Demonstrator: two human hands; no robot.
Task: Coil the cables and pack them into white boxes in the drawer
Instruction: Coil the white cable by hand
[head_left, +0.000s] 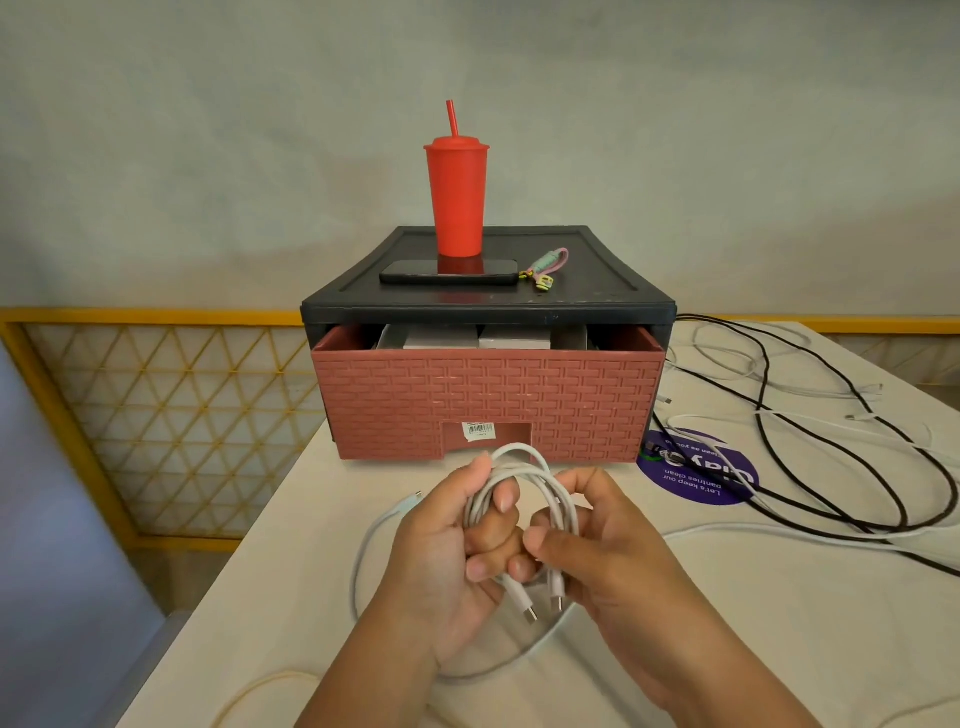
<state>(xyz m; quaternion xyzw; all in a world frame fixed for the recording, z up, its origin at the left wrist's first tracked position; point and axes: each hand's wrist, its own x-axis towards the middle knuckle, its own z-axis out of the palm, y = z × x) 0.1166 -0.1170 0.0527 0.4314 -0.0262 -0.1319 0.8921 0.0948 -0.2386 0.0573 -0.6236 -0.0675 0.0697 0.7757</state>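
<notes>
A white cable is wound into a small coil in front of me, its two plugs hanging down at the bottom. My left hand grips the coil's left side, thumb across the strands. My right hand pinches the coil's right side close to the plugs. Behind them stands a dark drawer unit with its red brick-patterned drawer pulled slightly out. White boxes show inside the drawer's top gap. Another white cable lies loose on the table under my hands.
A red tumbler with straw, a phone and a small pink-green strap sit on the unit. Black cables and white cables sprawl at right over a purple round sticker. A yellow lattice rail borders the table's left.
</notes>
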